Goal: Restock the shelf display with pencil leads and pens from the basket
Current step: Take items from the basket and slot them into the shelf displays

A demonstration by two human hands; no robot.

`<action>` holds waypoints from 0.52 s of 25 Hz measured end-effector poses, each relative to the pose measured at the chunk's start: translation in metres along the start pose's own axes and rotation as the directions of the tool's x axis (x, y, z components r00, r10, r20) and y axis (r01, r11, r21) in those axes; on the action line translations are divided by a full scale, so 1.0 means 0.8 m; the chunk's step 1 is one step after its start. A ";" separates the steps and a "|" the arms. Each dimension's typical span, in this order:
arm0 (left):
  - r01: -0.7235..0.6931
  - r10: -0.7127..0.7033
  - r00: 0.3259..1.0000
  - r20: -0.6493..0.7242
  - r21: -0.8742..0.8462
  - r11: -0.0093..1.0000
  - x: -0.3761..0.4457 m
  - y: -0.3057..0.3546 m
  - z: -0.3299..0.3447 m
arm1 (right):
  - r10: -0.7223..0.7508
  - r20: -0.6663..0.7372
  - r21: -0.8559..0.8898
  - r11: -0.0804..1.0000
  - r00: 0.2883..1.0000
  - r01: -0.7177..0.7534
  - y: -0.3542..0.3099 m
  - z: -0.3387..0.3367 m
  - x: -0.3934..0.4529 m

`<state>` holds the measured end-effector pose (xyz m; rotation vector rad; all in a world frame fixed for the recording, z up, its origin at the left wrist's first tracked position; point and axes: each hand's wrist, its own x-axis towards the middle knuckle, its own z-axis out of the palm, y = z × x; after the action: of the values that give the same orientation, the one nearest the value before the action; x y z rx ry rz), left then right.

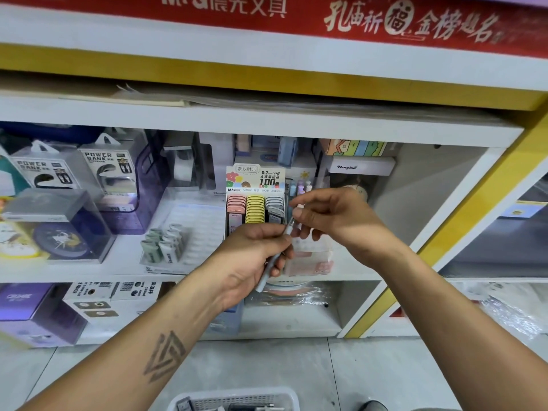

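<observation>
My left hand (pixel 255 256) grips a pale blue-grey pen (pixel 274 262) by its barrel, tip pointing up and right. My right hand (pixel 329 215) pinches the pen's upper end, fingers curled around it. Both hands hover in front of the pencil lead display box (pixel 255 185), which holds rows of pink, yellow and grey lead cases. Just right of that box, a clear pen holder (pixel 301 188) shows several pastel pen caps behind my right hand. The white basket (pixel 237 400) sits on the floor at the bottom edge, with a few items inside.
Power bank boxes (pixel 115 173) and a clear case with a clock (pixel 59 229) fill the shelf's left side. A tray of small green-grey items (pixel 166 244) stands left of the display. White shelf boards and a yellow frame post (pixel 474 215) bound the compartment. Boxes fill the lower shelf.
</observation>
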<state>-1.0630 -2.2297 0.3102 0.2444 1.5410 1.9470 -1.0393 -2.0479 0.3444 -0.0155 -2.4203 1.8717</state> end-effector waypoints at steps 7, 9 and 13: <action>-0.299 0.433 0.900 0.039 0.779 0.551 0.005 -0.016 0.008 | -0.221 -0.490 -0.214 0.968 0.843 0.130 -0.008 -0.035 0.006; -0.412 0.522 0.825 0.217 0.863 0.293 0.001 -0.020 0.004 | -0.286 -0.462 -0.437 0.897 0.839 0.065 0.001 -0.034 0.004; -0.443 0.470 0.787 0.400 0.897 -0.021 -0.002 -0.033 0.005 | -0.314 -0.283 -0.649 0.759 0.906 0.060 0.019 -0.022 0.005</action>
<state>-1.0504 -2.2244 0.2875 1.4953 2.8349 0.8294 -1.0426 -2.0271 0.3345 -0.1481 -2.5092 0.7994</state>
